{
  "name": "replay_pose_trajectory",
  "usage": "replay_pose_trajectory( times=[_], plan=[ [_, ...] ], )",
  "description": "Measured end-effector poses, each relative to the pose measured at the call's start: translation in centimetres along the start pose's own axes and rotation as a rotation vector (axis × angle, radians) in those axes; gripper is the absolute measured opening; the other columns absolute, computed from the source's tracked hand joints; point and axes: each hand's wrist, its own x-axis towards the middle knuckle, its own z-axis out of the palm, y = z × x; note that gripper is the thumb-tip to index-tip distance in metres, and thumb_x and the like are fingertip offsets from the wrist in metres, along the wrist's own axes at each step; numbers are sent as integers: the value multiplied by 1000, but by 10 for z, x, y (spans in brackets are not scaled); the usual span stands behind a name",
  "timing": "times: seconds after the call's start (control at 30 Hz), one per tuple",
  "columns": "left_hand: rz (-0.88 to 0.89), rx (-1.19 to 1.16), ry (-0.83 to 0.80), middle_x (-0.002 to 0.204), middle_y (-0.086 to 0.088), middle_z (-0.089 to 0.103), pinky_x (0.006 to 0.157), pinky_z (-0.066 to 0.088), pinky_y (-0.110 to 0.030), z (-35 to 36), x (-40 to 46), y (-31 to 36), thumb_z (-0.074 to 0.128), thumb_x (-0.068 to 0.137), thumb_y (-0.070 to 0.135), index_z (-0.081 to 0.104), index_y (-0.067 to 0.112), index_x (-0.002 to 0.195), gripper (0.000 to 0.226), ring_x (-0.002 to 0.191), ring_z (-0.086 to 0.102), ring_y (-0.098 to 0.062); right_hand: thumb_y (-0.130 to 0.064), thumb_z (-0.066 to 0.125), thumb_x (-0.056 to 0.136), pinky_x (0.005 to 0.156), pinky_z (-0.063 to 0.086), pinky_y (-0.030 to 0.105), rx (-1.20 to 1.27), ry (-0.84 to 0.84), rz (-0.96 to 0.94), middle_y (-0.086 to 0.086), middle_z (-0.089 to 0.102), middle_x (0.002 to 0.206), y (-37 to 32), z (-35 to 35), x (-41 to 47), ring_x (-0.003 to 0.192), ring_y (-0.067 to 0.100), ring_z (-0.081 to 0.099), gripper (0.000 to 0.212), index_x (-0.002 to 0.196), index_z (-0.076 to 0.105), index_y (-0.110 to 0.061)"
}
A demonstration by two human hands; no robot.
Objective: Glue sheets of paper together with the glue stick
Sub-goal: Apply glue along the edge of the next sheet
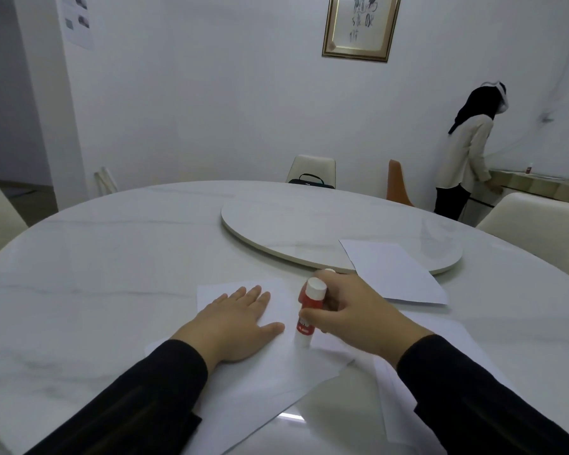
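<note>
The tabletop (112,257) is white with faint grey marble veins, and the round turntable (293,224) on it has the same white marbled look with a cream edge. The sheets of paper (260,372) are plain white. The glue stick (307,310) has a red body with white lettering, a white cap end and a white base. Both sleeves (145,405) are black. The chairs (311,167) are cream, one chair (396,182) is orange, and a bag (311,180) is black with a teal trim. The wall (211,93) is white. The picture frame (362,26) is gold and holds black brush writing on a pale ground.
</note>
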Motion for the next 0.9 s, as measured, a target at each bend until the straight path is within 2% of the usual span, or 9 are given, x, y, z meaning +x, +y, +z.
replay_pose_trajectory(
  times=[0.2, 0.33, 0.43, 0.5, 0.57, 0.7, 0.77, 0.83, 0.9],
  plan=[
    [1, -13, 9, 159, 8, -6, 118, 0, -33, 0, -2, 0, 21, 89, 64, -1, 28, 150, 74, 146, -5, -12, -33, 63, 70, 63, 49, 32, 84, -94, -29, 2, 63, 73, -1, -11, -36, 62, 9, 52, 13, 79, 60, -25],
    [9, -55, 37, 159, 10, -5, 119, -1, -32, 1, -5, 1, 24, 90, 62, 1, 28, 150, 72, 146, -5, -10, -14, 70, 70, 56, 50, 28, 383, -179, 1, 11, 66, 74, 2, -29, -43, 60, 19, 58, 11, 79, 64, -12],
    [49, -127, 63, 159, 14, -1, 117, -2, -28, -1, -8, 3, 30, 90, 59, 7, 31, 150, 70, 145, -3, -5, 8, 69, 64, 57, 55, 27, 857, 85, -62, 19, 69, 78, 7, -47, -36, 63, 26, 65, 16, 70, 64, -6],
    [94, -180, 50, 158, 17, 2, 114, -3, -24, -3, -10, 5, 35, 90, 57, 12, 34, 149, 67, 144, -3, -2, 4, 66, 61, 65, 58, 24, 1125, 281, -23, 12, 70, 73, 13, -54, -24, 71, 25, 71, 18, 60, 58, -12],
    [137, -224, 22, 157, 21, 3, 111, -4, -20, -5, -12, 6, 39, 90, 56, 15, 39, 147, 65, 143, -4, 0, 0, 68, 62, 71, 58, 24, 1252, 443, 74, 8, 71, 72, 22, -51, -9, 74, 22, 72, 19, 65, 56, -14],
    [155, -249, 12, 155, 25, 4, 109, -2, -20, -7, -14, 7, 42, 88, 57, 17, 45, 145, 63, 143, -3, 0, -2, 70, 78, 78, 47, 28, 1072, 595, 295, 2, 71, 93, 42, -33, 19, 86, 18, 66, 27, 96, 58, -18],
    [151, -251, 17, 155, 26, 4, 109, -2, -19, -7, -14, 7, 43, 88, 57, 17, 45, 145, 64, 143, -2, 0, -2, 72, 78, 76, 50, 28, 912, 609, 329, 1, 69, 101, 49, -24, 28, 91, 21, 67, 36, 107, 55, -17],
    [142, -245, 30, 155, 25, 6, 109, -1, -18, -7, -13, 7, 44, 87, 59, 18, 44, 145, 65, 142, 0, 2, -1, 74, 76, 67, 50, 21, 700, 617, 338, -4, 67, 99, 53, -16, 35, 85, 17, 68, 45, 112, 54, -17],
    [109, -220, 67, 156, 23, 8, 113, 2, -22, -7, -12, 6, 43, 85, 63, 20, 41, 145, 68, 143, 3, 1, -3, 76, 74, 54, 43, 11, 491, 601, 346, -10, 64, 93, 57, -9, 42, 74, 4, 63, 44, 108, 54, -20]
  ],
)
